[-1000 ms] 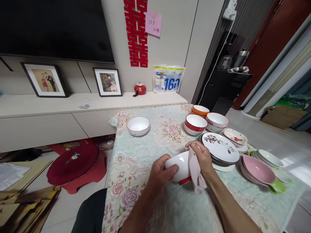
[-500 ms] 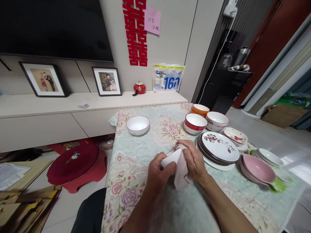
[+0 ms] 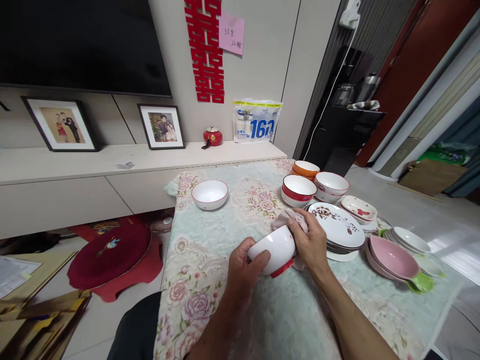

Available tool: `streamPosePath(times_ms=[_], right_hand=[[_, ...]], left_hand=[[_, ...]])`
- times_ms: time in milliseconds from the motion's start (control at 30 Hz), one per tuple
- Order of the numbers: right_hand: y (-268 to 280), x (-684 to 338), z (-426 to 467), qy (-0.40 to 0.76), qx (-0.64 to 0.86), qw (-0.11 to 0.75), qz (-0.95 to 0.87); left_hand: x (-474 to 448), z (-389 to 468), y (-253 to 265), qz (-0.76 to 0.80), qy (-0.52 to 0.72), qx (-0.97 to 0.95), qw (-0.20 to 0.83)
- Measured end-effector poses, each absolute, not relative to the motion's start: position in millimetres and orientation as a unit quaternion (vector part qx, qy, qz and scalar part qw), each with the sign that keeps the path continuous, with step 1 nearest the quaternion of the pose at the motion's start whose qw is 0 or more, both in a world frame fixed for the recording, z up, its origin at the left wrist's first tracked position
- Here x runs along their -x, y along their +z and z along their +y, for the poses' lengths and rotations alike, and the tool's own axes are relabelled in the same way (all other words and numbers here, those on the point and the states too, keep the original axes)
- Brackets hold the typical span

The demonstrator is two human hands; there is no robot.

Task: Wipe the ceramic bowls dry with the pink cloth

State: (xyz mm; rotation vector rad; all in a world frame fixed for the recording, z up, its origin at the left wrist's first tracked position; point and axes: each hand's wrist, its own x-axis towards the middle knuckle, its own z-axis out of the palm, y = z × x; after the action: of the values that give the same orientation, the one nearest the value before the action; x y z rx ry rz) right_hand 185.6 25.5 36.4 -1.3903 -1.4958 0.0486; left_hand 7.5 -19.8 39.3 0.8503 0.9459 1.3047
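Note:
My left hand (image 3: 245,267) grips a white bowl (image 3: 275,248) with a red foot, thumb on its outer wall and fingers behind the rim. The bowl is tilted on its side above the table, its red foot towards me. My right hand (image 3: 307,237) is closed on a pale pink cloth (image 3: 288,218), which bunches over the bowl's far rim; part of it hangs behind the bowl. Beyond the hands, a white bowl with a red rim (image 3: 210,196) stands upright on the floral tablecloth (image 3: 198,255).
To the right stand stacked orange bowls (image 3: 305,168), a red bowl on a white one (image 3: 299,190), white bowls (image 3: 332,185), a pile of plates (image 3: 335,225), pink leaf-shaped bowls (image 3: 393,257) and small white bowls (image 3: 410,240). A red stool (image 3: 116,257) is at the left.
The bowl has turned so its outer wall and red foot show. My right hand and the cloth have shifted right along its rim, and the cloth covers less of it.

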Motion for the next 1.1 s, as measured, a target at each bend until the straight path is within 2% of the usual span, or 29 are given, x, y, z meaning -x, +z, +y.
streamPosePath(times_ms=[100, 167, 300, 400, 467, 600, 700, 800, 867, 1000, 1100], right_hand=[[45, -169, 9, 0.131, 0.508, 0.549, -0.651], [50, -158, -3, 0.152, 0.454, 0.556, -0.679], [58, -142, -16, 0.073, 0.370, 0.521, -0.766], [56, -144, -9, 0.024, 0.369, 0.515, -0.773], [52, -152, 2, 0.079, 0.387, 0.519, -0.758], [38, -167, 24, 0.310, 0.481, 0.557, -0.602], [31, -170, 30, 0.381, 0.530, 0.568, -0.502], [31, -164, 22, 0.345, 0.531, 0.577, -0.516], [35, -158, 11, 0.253, 0.497, 0.577, -0.597], [42, -147, -4, 0.060, 0.371, 0.512, -0.773], [45, -149, 0, 0.086, 0.357, 0.521, -0.771]], left_hand=[[-7, -18, 36, 0.425, 0.575, -0.364, 0.598], [-5, -15, 34, 0.425, 0.578, -0.353, 0.601], [-2, -13, 31, 0.389, 0.578, -0.349, 0.626], [-3, -14, 31, 0.381, 0.573, -0.373, 0.622], [-4, -16, 33, 0.390, 0.565, -0.386, 0.616], [-3, -17, 36, 0.370, 0.566, -0.371, 0.637], [-3, -16, 36, 0.346, 0.567, -0.361, 0.654], [-2, -14, 33, 0.360, 0.568, -0.370, 0.641], [-2, -14, 32, 0.382, 0.561, -0.396, 0.618], [0, -14, 32, 0.426, 0.546, -0.464, 0.552], [1, -14, 31, 0.434, 0.541, -0.488, 0.530]])
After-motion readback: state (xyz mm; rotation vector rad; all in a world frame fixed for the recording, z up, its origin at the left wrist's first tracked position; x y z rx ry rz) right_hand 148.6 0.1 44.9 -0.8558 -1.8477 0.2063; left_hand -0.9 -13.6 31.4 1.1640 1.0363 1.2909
